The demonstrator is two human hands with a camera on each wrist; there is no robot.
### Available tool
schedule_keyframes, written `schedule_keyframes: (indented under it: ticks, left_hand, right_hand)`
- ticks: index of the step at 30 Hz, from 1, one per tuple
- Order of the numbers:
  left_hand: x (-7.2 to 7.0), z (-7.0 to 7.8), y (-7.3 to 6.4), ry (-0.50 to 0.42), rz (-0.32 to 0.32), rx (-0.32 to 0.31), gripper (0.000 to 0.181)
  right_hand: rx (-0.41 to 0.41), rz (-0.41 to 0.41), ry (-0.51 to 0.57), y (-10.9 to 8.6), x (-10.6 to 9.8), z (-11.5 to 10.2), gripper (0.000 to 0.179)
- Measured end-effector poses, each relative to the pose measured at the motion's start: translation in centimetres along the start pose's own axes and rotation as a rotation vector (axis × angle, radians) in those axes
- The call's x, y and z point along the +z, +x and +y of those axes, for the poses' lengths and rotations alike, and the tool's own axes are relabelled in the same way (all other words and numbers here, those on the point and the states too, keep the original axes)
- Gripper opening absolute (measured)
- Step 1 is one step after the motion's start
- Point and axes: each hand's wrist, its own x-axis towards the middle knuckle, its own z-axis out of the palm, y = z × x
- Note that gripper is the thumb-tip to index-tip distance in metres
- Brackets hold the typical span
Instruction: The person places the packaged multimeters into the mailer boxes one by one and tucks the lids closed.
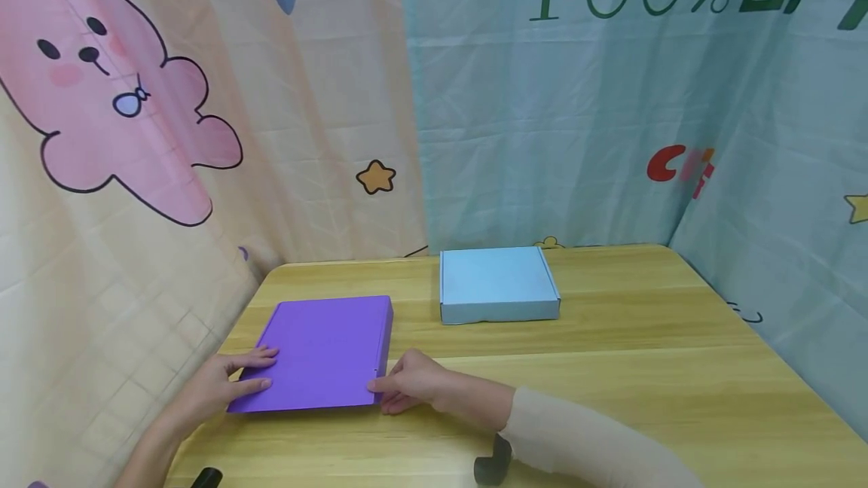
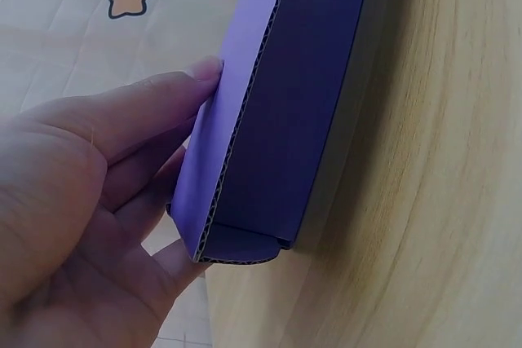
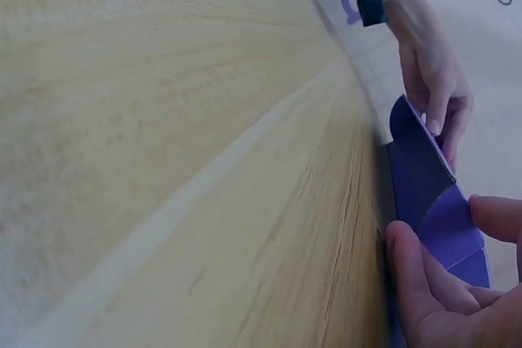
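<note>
A flat purple cardboard box point(image 1: 325, 356) lies on the table at the left. Its near side is open in the left wrist view, with a dark inside point(image 2: 285, 103) and a rounded flap point(image 2: 241, 246) at the corner. My left hand point(image 1: 220, 386) rests over the left edge, thumb and fingers laid straight on the lid point(image 2: 236, 87). At the near right corner my right hand point(image 1: 414, 382) pinches the box, thumb on top and the other fingers lower down. A purple side flap point(image 3: 447, 222) shows between those fingers in the right wrist view.
A closed light blue box point(image 1: 498, 285) sits farther back, right of the purple one. The wooden table point(image 1: 610, 367) ends at printed curtains point(image 1: 542, 134) behind and at both sides. A black wrist-camera part point(image 1: 493, 462) hangs under the right sleeve point(image 1: 583, 435).
</note>
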Motion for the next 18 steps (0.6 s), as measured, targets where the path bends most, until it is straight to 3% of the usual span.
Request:
schedule_keyframes:
  ticks: [11, 18]
  left_hand:
    - [-0.1, 0.3, 0.1, -0.039, -0.014, -0.022, 0.036]
    - [-0.2, 0.7, 0.1, -0.042, -0.031, -0.064, 0.039]
  right_hand:
    - [0.003, -0.153, 0.159, 0.6, -1.5, 0.6, 0.016]
    - [0.025, -0.161, 0.206, 0.9, -1.8, 0.8, 0.009]
